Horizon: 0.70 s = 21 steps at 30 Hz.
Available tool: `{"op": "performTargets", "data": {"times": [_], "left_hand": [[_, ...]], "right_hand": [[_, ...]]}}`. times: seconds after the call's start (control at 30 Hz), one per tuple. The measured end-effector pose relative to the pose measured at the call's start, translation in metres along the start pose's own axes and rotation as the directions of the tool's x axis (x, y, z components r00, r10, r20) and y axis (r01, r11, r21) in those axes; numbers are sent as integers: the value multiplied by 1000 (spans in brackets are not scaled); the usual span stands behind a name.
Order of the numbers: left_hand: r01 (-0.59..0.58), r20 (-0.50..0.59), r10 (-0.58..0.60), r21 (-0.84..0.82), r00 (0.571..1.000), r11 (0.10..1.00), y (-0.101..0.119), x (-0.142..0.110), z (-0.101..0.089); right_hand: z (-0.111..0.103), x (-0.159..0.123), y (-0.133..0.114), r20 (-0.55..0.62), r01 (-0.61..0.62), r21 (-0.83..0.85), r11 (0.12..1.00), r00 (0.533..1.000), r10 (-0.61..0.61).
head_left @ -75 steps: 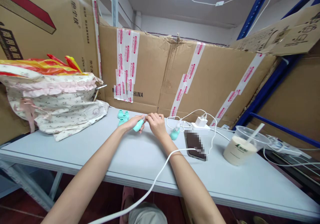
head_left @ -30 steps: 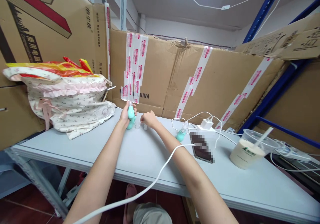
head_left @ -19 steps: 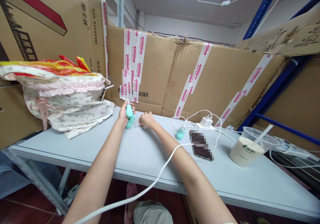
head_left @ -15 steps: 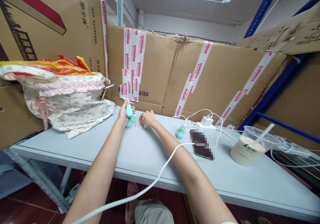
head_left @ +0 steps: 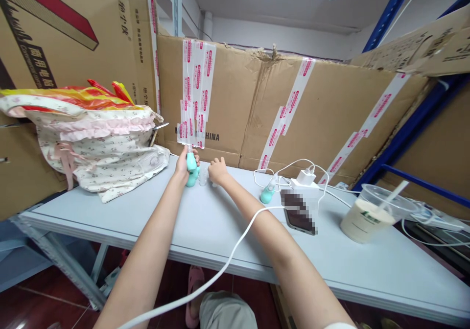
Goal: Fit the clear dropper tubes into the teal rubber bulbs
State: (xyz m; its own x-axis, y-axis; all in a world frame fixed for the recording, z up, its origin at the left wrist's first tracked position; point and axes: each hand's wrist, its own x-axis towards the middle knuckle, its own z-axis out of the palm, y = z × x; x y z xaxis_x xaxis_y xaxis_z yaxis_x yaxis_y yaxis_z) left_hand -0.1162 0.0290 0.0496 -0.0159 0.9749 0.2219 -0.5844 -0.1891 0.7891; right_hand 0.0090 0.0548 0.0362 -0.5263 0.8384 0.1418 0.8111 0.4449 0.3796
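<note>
My left hand (head_left: 181,163) is closed around a teal squeeze bulb (head_left: 191,161) with a clear tip pointing up, which looks like a nasal aspirator. More teal bulbs (head_left: 191,178) sit on the table just below it. My right hand (head_left: 218,171) is low over the tabletop with its fingers curled; what they hold, if anything, is hidden. Between the hands stands a small clear plastic piece (head_left: 202,177). Another small clear piece (head_left: 215,184) partly shows under my right hand. Farther right, a teal bulb with a clear tip (head_left: 268,193) rests tilted on the table.
A phone (head_left: 301,221) and a white charger (head_left: 305,177) with looping cables lie to the right. Beyond them is a cup of milky drink (head_left: 367,219) with a straw. A floral bag (head_left: 99,148) fills the left side. Taped cardboard (head_left: 227,108) walls the back.
My right hand has drawn slightly right, away from the clear piece between the hands. My left hand keeps its hold on the teal bulb. The view has shifted a little.
</note>
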Motion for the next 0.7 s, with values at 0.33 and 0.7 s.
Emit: {"op": "performTargets", "data": {"times": [0.33, 0.7], "left_hand": [[11, -26, -11, 11, 1000, 1000, 2, -1, 1], [24, -46, -24, -7, 999, 1000, 3, -1, 1]], "right_hand": [[-8, 0, -7, 10, 16, -37, 999, 1000, -15], [-5, 0, -5, -1, 96, -52, 994, 995, -96]]}}
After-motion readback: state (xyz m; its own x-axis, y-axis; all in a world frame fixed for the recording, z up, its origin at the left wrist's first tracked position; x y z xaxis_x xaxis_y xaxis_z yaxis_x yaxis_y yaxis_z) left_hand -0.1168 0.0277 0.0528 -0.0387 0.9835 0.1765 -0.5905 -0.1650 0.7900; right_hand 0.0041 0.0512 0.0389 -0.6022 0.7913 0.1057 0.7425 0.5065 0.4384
